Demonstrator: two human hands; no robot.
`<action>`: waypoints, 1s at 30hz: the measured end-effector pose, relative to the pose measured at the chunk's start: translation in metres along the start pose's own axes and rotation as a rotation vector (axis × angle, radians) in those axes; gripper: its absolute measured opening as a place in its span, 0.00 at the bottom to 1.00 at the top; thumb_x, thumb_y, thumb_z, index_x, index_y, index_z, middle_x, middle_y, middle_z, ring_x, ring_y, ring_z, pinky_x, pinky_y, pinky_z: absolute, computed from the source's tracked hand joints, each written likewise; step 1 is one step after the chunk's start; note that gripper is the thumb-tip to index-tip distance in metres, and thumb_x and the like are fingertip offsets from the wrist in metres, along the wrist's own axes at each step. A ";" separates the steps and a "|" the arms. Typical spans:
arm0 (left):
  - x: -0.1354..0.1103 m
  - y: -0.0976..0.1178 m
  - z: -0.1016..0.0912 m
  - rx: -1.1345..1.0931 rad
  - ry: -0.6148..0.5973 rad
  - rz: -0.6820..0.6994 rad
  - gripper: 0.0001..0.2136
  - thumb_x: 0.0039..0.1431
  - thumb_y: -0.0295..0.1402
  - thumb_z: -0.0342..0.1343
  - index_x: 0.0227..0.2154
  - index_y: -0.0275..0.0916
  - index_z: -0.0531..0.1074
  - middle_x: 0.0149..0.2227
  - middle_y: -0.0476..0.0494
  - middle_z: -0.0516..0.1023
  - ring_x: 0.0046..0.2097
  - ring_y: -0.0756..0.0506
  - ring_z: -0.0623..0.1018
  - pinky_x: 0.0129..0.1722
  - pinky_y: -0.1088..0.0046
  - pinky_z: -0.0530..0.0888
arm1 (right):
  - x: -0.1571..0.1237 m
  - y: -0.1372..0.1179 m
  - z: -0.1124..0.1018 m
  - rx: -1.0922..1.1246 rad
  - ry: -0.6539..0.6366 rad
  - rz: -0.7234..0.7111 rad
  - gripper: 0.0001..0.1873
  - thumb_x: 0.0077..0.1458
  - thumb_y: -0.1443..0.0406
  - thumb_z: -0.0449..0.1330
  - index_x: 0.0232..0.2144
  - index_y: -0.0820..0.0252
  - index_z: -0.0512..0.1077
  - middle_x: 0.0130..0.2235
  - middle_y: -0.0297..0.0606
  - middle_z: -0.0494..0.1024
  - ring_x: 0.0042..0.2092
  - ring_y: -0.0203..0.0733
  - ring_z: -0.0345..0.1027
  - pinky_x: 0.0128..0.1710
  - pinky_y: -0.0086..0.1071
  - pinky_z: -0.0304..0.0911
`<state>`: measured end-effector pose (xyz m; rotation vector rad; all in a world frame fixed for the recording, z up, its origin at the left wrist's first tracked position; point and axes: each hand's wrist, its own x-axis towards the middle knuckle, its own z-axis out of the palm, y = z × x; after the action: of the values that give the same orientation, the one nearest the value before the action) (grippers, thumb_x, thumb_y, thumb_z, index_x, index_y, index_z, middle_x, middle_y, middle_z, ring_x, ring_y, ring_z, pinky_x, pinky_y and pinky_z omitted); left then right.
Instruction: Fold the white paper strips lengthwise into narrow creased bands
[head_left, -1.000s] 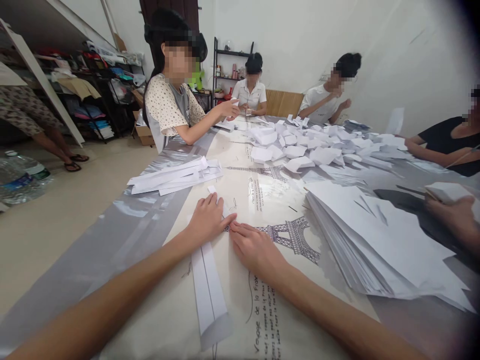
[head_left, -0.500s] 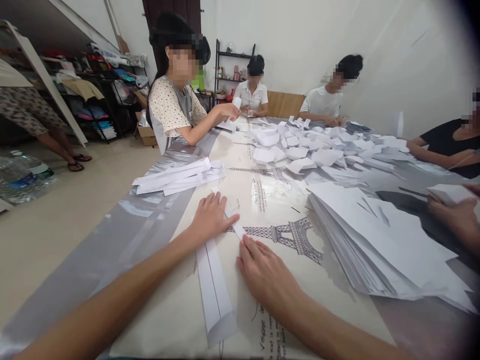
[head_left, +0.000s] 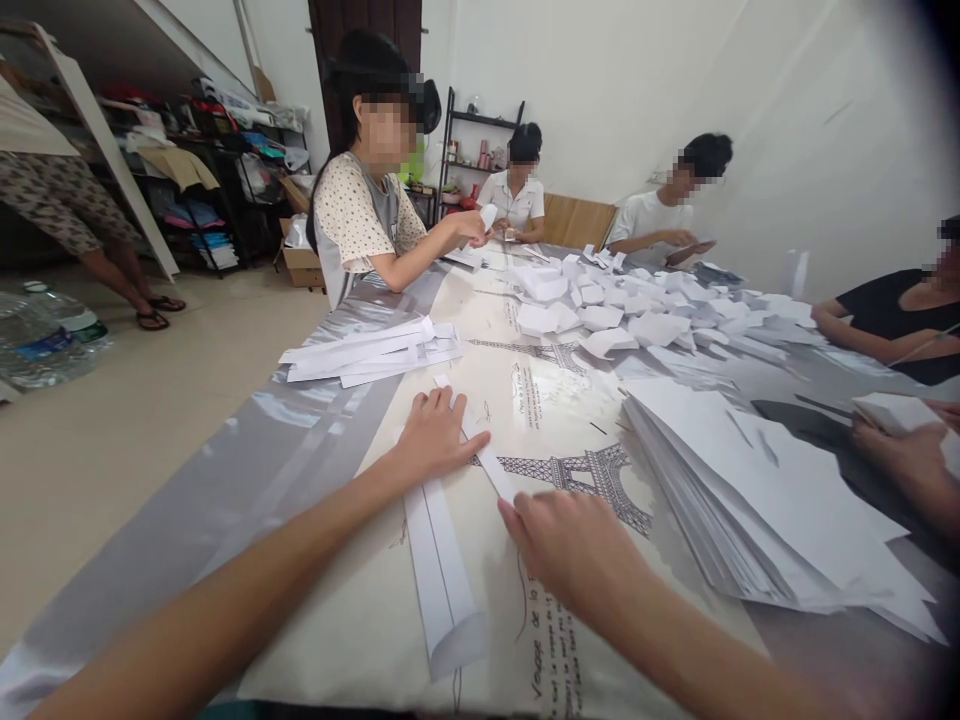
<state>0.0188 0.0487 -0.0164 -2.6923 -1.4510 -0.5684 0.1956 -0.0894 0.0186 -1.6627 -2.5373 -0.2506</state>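
A narrow white paper strip lies slantwise on the printed tablecloth. My left hand rests over its upper part, thumb stretched out to the side and fingers slightly bent on the table. The strip's near end is pinched between the thumb and fingers of my right hand. Below my left hand lies a long folded white paper with a seam down its middle and a curled-up near end. My left hand covers its far end.
Long folded papers lie at the left edge. A thick stack of white sheets stands to the right, with a heap of folded paper pieces beyond. Several people work around the table; one person's hands hold white paper at the right.
My right hand has slid along the strip toward me and to the right, its fingers now more curled. The left hand stays on the papers. The camera view has shifted slightly.
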 end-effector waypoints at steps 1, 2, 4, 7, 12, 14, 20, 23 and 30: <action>0.001 -0.002 -0.001 0.014 0.009 0.020 0.20 0.69 0.50 0.46 0.44 0.37 0.68 0.50 0.30 0.74 0.52 0.30 0.72 0.54 0.48 0.65 | 0.015 0.007 -0.001 0.026 -0.006 0.082 0.24 0.68 0.62 0.55 0.17 0.56 0.65 0.16 0.35 0.67 0.16 0.37 0.62 0.17 0.32 0.52; 0.002 -0.005 -0.003 0.035 0.017 0.041 0.18 0.71 0.47 0.45 0.43 0.37 0.69 0.48 0.31 0.74 0.50 0.31 0.72 0.52 0.50 0.66 | 0.029 0.013 0.001 0.063 -0.015 0.140 0.25 0.67 0.59 0.56 0.17 0.56 0.63 0.17 0.35 0.67 0.17 0.36 0.60 0.17 0.31 0.50; 0.004 -0.011 -0.005 0.082 0.028 0.081 0.14 0.72 0.38 0.42 0.41 0.37 0.70 0.44 0.32 0.74 0.47 0.33 0.72 0.48 0.53 0.67 | 0.052 0.021 0.010 0.140 0.039 0.217 0.20 0.64 0.58 0.60 0.21 0.56 0.63 0.23 0.36 0.71 0.24 0.40 0.65 0.20 0.31 0.52; 0.006 -0.021 -0.009 0.120 0.022 0.127 0.11 0.69 0.30 0.44 0.38 0.37 0.72 0.41 0.33 0.73 0.46 0.35 0.72 0.46 0.55 0.67 | 0.065 0.025 0.029 0.238 0.138 0.256 0.13 0.62 0.61 0.61 0.28 0.55 0.63 0.33 0.39 0.73 0.37 0.47 0.69 0.26 0.32 0.58; 0.007 -0.031 -0.015 -0.006 0.043 0.328 0.09 0.67 0.27 0.48 0.41 0.38 0.74 0.46 0.36 0.75 0.50 0.37 0.73 0.55 0.53 0.64 | 0.056 0.037 0.037 0.548 0.084 0.265 0.13 0.61 0.62 0.60 0.28 0.55 0.60 0.32 0.34 0.72 0.34 0.42 0.67 0.29 0.32 0.61; 0.008 -0.033 -0.016 -0.114 0.041 0.448 0.10 0.70 0.29 0.47 0.44 0.40 0.74 0.45 0.39 0.76 0.49 0.40 0.73 0.56 0.56 0.65 | 0.053 0.046 0.033 0.599 0.059 0.251 0.11 0.60 0.62 0.59 0.28 0.55 0.61 0.29 0.31 0.71 0.30 0.39 0.65 0.26 0.30 0.59; 0.008 -0.028 -0.016 -0.228 0.104 0.605 0.14 0.74 0.34 0.48 0.36 0.42 0.78 0.39 0.44 0.78 0.45 0.44 0.74 0.54 0.62 0.68 | 0.051 0.066 0.024 0.558 0.104 0.113 0.06 0.60 0.69 0.59 0.39 0.55 0.75 0.36 0.34 0.73 0.35 0.40 0.69 0.33 0.33 0.64; 0.006 -0.022 -0.012 -0.265 0.077 0.619 0.14 0.74 0.35 0.49 0.36 0.43 0.79 0.39 0.45 0.79 0.44 0.45 0.76 0.51 0.64 0.69 | 0.051 0.069 0.027 0.536 0.174 -0.026 0.07 0.62 0.68 0.61 0.34 0.56 0.79 0.36 0.37 0.75 0.36 0.40 0.71 0.34 0.33 0.65; 0.005 -0.014 -0.010 -0.294 0.054 0.579 0.16 0.75 0.37 0.47 0.37 0.43 0.80 0.37 0.48 0.82 0.39 0.47 0.78 0.46 0.67 0.69 | 0.052 0.068 0.033 0.547 0.223 -0.074 0.10 0.60 0.71 0.64 0.28 0.55 0.81 0.32 0.34 0.77 0.36 0.40 0.71 0.34 0.33 0.65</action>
<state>0.0066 0.0585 -0.0078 -3.0745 -0.5472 -0.8387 0.2374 -0.0095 0.0012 -1.2565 -2.2300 0.2255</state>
